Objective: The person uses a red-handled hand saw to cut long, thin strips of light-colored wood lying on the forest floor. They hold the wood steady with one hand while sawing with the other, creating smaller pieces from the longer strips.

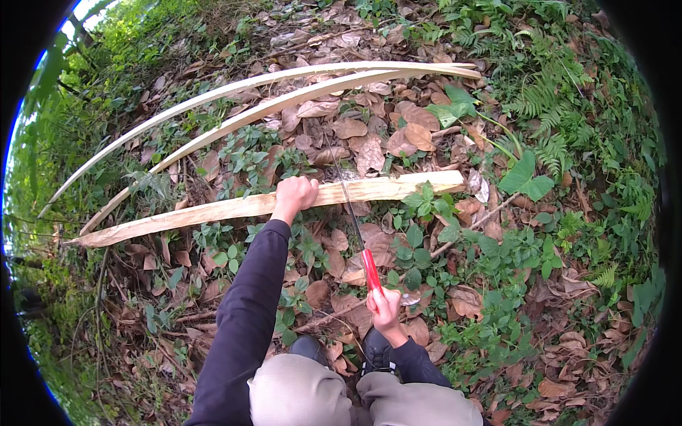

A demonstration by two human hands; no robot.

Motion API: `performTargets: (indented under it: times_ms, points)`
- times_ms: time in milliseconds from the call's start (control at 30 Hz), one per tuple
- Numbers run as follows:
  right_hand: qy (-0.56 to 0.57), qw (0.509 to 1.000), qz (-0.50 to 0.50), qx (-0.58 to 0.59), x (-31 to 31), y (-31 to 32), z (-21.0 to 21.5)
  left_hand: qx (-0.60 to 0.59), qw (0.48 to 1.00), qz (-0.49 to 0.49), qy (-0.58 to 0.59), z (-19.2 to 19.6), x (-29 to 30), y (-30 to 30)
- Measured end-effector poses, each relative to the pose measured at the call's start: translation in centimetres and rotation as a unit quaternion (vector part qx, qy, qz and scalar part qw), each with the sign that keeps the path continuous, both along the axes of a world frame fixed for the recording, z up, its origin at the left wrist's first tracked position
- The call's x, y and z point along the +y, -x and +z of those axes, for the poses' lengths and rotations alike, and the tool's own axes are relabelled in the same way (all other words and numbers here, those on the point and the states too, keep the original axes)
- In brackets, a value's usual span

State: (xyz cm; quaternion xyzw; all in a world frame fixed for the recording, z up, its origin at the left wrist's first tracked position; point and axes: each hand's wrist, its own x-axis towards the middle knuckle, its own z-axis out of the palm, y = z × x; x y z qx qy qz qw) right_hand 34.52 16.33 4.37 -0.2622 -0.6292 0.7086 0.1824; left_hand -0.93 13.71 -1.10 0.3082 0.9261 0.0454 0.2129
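A long, pale, roughly split wooden plank [241, 206] lies across the middle, its left end narrowed and its right end cut to a blunt point. My left hand [297, 195] is closed over it near its middle. My right hand [386, 310] is wrapped round the red handle of a saw [370, 268]. The thin blade is seen almost edge-on, so its teeth do not show. It runs away from me and crosses the plank just right of my left hand; how deep it sits in the wood, I cannot tell.
Two long, curved pale strips of wood [234, 91] lie beyond the plank, meeting at their right ends. Dry brown leaves [419, 135], twigs and low green plants [529, 177] cover the ground. Ferns grow at right. My dark shoes [377, 349] stand just below the saw handle.
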Motion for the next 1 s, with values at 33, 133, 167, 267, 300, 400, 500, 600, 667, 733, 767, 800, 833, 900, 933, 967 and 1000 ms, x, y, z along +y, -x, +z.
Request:
performTargets:
  times_ms: [33, 133, 167, 267, 300, 400, 500, 600, 667, 733, 767, 800, 833, 900, 933, 967, 1000]
  points:
    - [-0.016, 1.0, 0.0, 0.003, 0.1, 0.3, 0.0, 0.002, 1.0, -0.009, 0.003, 0.1, 0.1, 0.5]
    - [-0.034, 0.999, -0.007, -0.005, -0.3, 0.1, -0.4, -0.009, 1.0, 0.001, 0.0, 0.6, 0.6, 0.0]
    - [-0.037, 0.999, -0.009, -0.002, -0.3, 0.2, -0.6, -0.008, 1.0, 0.004, 0.002, 0.7, 0.6, 0.1]
    - [-0.039, 0.999, -0.012, -0.031, -0.7, 0.0, -0.6, -0.001, 1.0, 0.009, 0.001, 0.8, 0.5, 0.1]
    - [-0.046, 0.998, -0.016, -0.03, -0.8, 0.1, -0.7, 0.003, 1.0, 0.009, 0.0, 0.7, 0.4, 0.2]
    - [-0.076, 0.997, -0.02, -0.025, -0.9, 0.3, -1.0, -0.003, 0.999, 0.027, -0.024, 0.3, -0.1, 0.0]
    - [-0.075, 0.997, -0.01, -0.022, -1.2, -0.2, -1.6, 0.006, 1.0, 0.023, -0.01, 0.4, 0.1, 0.1]
    - [-0.074, 0.997, -0.021, -0.016, -2.0, -0.1, -2.1, 0.022, 0.999, 0.023, -0.02, 0.0, 0.3, -0.2]
    - [-0.068, 0.998, -0.011, -0.011, -2.0, 0.3, -2.6, 0.036, 0.999, 0.016, -0.031, -0.3, 0.5, 0.1]
    - [-0.069, 0.998, -0.003, -0.007, -1.9, 0.6, -2.3, 0.048, 0.998, 0.025, -0.032, -0.7, 0.5, 0.0]
    - [-0.069, 0.998, 0.0, -0.009, -2.0, 0.5, -2.1, 0.048, 0.998, 0.03, -0.025, -0.6, 0.5, -0.3]
    - [-0.047, 0.999, 0.005, -0.014, -1.6, 0.7, -2.0, 0.046, 0.998, 0.033, -0.019, -0.5, 0.7, -0.1]
    - [-0.039, 0.999, 0.002, -0.01, -1.4, 0.9, -2.1, 0.048, 0.998, 0.037, -0.019, -0.4, 0.8, 0.1]
    - [-0.025, 1.0, -0.002, -0.011, -0.9, 1.0, -1.7, 0.044, 0.998, 0.047, -0.02, -0.6, 0.7, -0.2]
    - [-0.016, 1.0, -0.003, -0.017, -0.8, 1.3, -1.5, 0.039, 0.998, 0.045, -0.019, -0.7, 0.5, -0.3]
    - [-0.011, 1.0, -0.004, -0.015, -0.7, 1.4, -1.6, 0.038, 0.998, 0.041, -0.019, -0.7, 0.6, 0.0]
    - [-0.006, 1.0, -0.006, -0.014, -0.7, 1.4, -2.0, 0.037, 0.998, 0.038, -0.019, -0.7, 0.7, 0.1]
